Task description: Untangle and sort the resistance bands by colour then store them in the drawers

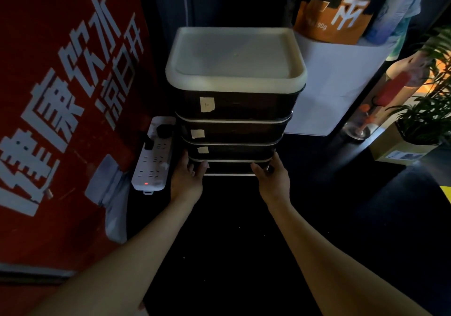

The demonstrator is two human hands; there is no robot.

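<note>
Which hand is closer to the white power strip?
The left hand is closer, right beside the power strip on the bottom drawer's left corner; the right hand is at the far corner.

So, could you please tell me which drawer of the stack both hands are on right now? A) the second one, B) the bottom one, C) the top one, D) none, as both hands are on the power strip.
B: the left hand and the right hand sit at the two front corners of the bottom drawer, below the three paper-labelled drawers.
</note>
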